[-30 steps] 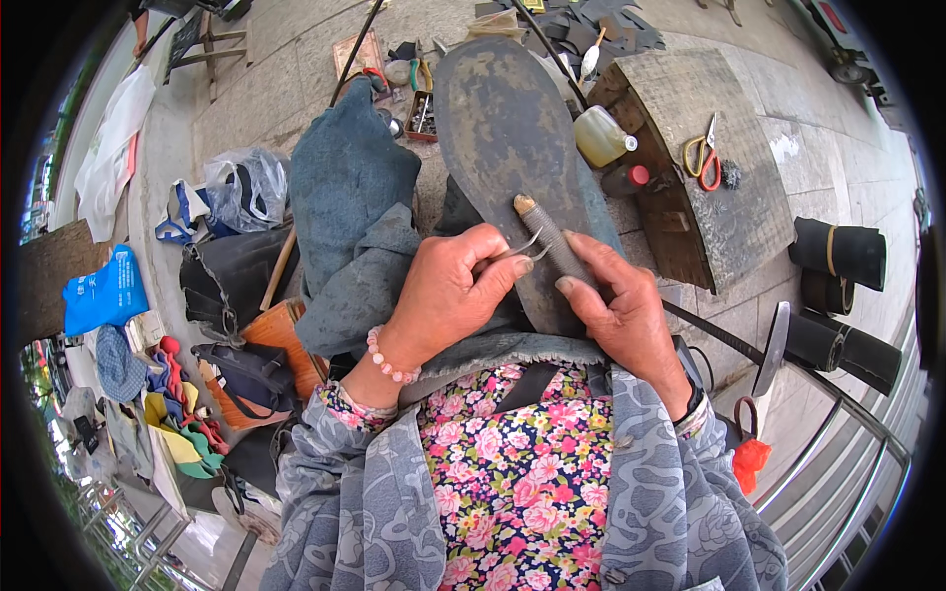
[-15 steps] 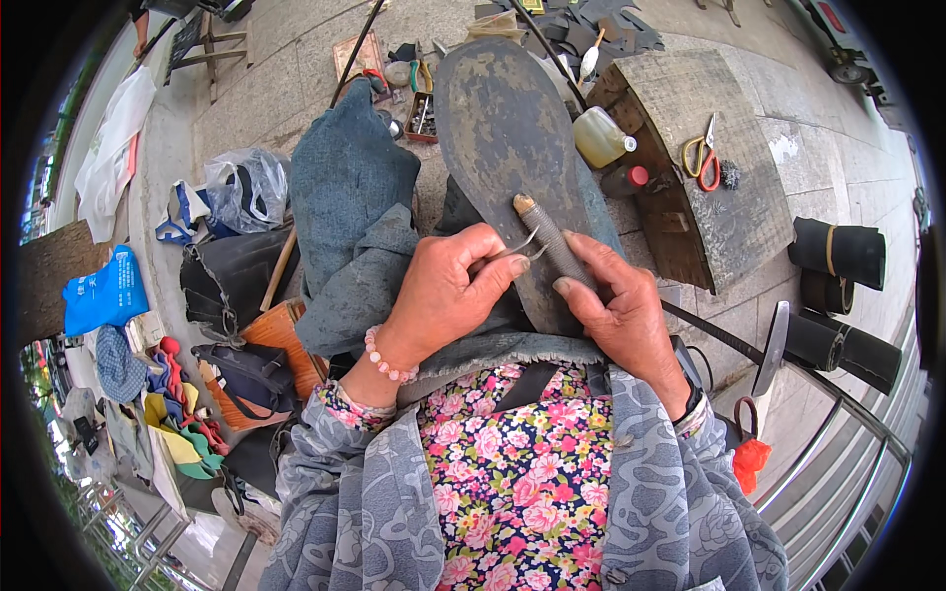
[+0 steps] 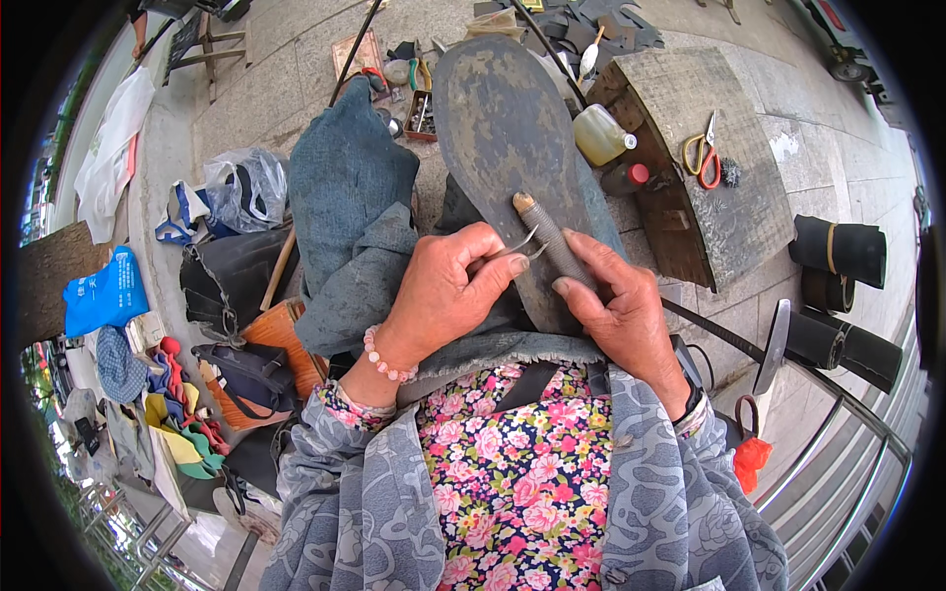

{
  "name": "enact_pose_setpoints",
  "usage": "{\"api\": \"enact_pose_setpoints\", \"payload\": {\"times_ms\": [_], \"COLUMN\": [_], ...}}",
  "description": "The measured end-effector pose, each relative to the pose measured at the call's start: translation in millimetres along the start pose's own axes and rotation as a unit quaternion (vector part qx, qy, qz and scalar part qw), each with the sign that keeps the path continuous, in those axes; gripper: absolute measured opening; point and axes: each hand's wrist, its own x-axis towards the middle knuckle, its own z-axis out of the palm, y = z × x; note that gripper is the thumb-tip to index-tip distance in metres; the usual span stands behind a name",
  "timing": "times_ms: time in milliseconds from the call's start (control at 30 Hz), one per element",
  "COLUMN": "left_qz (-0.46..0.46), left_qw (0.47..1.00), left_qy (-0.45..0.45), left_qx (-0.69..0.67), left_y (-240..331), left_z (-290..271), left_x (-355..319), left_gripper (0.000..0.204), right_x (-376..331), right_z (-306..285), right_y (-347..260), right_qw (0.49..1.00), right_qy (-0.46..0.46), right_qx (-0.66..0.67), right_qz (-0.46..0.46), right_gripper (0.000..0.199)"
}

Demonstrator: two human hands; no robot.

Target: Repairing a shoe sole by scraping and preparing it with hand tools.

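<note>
A stick wound with grey cord (image 3: 554, 244), its bare tan tip showing at the top, lies slanted over a large dark sole-shaped slab (image 3: 507, 118) on my lap. My right hand (image 3: 623, 305) is closed on the lower part of the stick, thumb and fingers wrapped round it. Just to its left, my left hand (image 3: 448, 281) is closed in a pinch on a thin grey strand (image 3: 528, 242). Its short curved ends stick out toward the stick; whether it is thread or wire I cannot tell. A blue-green cloth (image 3: 355, 187) covers my knees beneath the slab.
At the right, scissors (image 3: 704, 158) lie on a wooden box (image 3: 734, 94), with a yellowish bottle (image 3: 601, 136) and a red-capped bottle (image 3: 625, 178) beside it. Black rolls (image 3: 838, 251) lie farther right. Ahead are a small tray (image 3: 422, 118) and dark scraps (image 3: 611, 25); bags (image 3: 246, 187) stand left.
</note>
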Motion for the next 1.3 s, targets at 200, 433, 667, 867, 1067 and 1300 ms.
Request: {"api": "enact_pose_setpoints", "payload": {"times_ms": [200, 433, 667, 867, 1067, 1300], "left_qz": [0.008, -0.009, -0.019, -0.021, -0.012, -0.04], "left_qw": [1.0, 1.0, 1.0, 1.0, 0.998, 0.995], "left_qy": [0.002, -0.004, -0.009, -0.007, -0.041, -0.051], "left_qx": [-0.005, -0.009, -0.013, -0.014, -0.045, -0.077], "left_y": [-1.0, -2.1, -0.7, -3.6, -7.0, -5.9], "left_z": [-0.5, -0.7, 0.7, 2.5, -2.0, -2.6], "left_x": [-0.8, -1.1, 3.8, 4.6, 7.9, 8.1], "left_gripper": [0.019, 0.02, 0.022, 0.022, 0.024, 0.024], "right_x": [-0.7, -1.2, -0.1, 0.7, -0.5, 0.1], "right_z": [0.4, 2.2, 0.9, 0.1, 2.3, 1.1], "right_y": [0.8, 2.5, 3.0, -2.1, 2.1, -0.1], "right_qw": [1.0, 1.0, 1.0, 1.0, 0.999, 0.999], "right_qy": [-0.003, 0.003, -0.007, -0.016, -0.008, -0.019], "right_qx": [0.005, -0.001, -0.01, -0.024, -0.029, -0.021], "right_qz": [0.003, -0.015, -0.027, -0.012, -0.04, -0.022], "right_gripper": [0.044, 0.044, 0.044, 0.042, 0.042, 0.041]}}
